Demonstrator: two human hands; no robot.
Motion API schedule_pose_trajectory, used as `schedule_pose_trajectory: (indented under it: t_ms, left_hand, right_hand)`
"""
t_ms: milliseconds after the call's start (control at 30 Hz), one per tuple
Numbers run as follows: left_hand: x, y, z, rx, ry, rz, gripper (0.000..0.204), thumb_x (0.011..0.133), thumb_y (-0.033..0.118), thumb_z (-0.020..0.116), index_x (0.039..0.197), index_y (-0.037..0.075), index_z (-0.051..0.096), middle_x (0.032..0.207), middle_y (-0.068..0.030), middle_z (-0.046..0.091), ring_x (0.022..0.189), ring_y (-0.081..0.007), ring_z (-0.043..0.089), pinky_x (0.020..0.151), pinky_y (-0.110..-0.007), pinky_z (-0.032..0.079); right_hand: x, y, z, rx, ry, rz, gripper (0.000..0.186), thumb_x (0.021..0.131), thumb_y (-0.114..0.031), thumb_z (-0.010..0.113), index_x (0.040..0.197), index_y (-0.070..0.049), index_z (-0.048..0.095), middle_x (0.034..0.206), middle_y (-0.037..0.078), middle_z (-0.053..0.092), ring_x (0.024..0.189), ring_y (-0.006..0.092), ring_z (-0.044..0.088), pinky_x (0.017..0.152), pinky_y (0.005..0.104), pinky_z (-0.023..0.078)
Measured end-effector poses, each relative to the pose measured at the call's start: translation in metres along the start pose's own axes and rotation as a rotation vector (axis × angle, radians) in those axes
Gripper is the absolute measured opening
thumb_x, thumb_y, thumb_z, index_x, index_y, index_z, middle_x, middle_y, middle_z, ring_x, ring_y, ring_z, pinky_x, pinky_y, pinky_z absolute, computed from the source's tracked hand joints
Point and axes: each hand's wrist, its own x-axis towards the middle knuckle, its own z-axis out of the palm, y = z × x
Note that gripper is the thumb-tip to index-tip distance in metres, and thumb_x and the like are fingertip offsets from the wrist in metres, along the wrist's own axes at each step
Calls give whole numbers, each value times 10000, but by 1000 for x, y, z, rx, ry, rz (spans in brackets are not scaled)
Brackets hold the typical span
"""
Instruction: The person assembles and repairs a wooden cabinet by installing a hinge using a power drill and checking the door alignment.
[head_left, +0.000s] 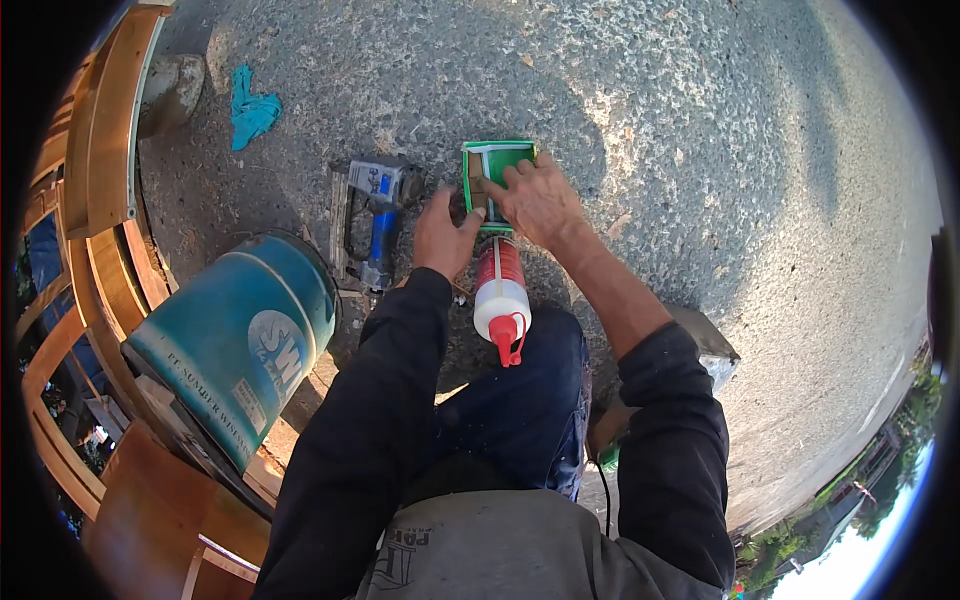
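A small green open-topped box (515,153) lies on the ground in front of me, with brown strips (476,168) along its left side. My left hand (445,238) holds the box at its near left corner, thumb over the rim and fingers along the outside. Over the right half reaches my right hand (540,200); one digit stretches left onto the brown strips, and the other fingers are bent apart near the far right rim. Nothing shows in its grasp. Just below the box a white glue bottle (502,298) with a red label and red nozzle points toward me.
Left of my hands lies a grey-and-blue nail gun or stapler (382,215). A large teal drum (235,340) stands at the left, beside wooden frames (120,130). Farther off are a turquoise cloth (253,108) and rough pavement (690,130). A grey angular object (705,340) sits past my right forearm.
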Motion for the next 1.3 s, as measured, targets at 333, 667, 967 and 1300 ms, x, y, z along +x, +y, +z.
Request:
schedule_pose_trajectory:
  t_ms: [333,667,967,1300]
  left_hand:
    - [64,16,-19,235,-109,253,214,836,59,637,1037,2,684,1018,-260,663,961,-447,635,859,-506,508]
    - [45,8,-10,102,-11,283,167,879,65,617,1041,32,594,1063,-200,587,885,-449,661,763,-540,537]
    - [44,9,-14,37,-54,220,225,873,70,667,1081,25,593,1059,-187,588,910,-445,637,773,-528,527]
    - [63,21,-24,47,-36,338,167,894,159,682,951,2,667,961,-153,614,861,-366,663,764,-472,547]
  right_hand:
    - [32,14,-8,-70,-255,63,296,936,-228,604,1231,-220,635,1082,61,617,1027,223,655,798,366,566]
    - [-5,30,14,247,247,-4,217,748,-76,678,964,-97,677,1052,66,558,996,245,624,727,367,592]
    - [-11,37,16,400,361,-78,255,719,14,684,969,-31,667,1179,121,614,1029,323,618,847,401,559]
    - [-23,25,29,542,519,60,292,740,122,738,968,-55,690,1035,97,633,911,265,637,753,357,526]
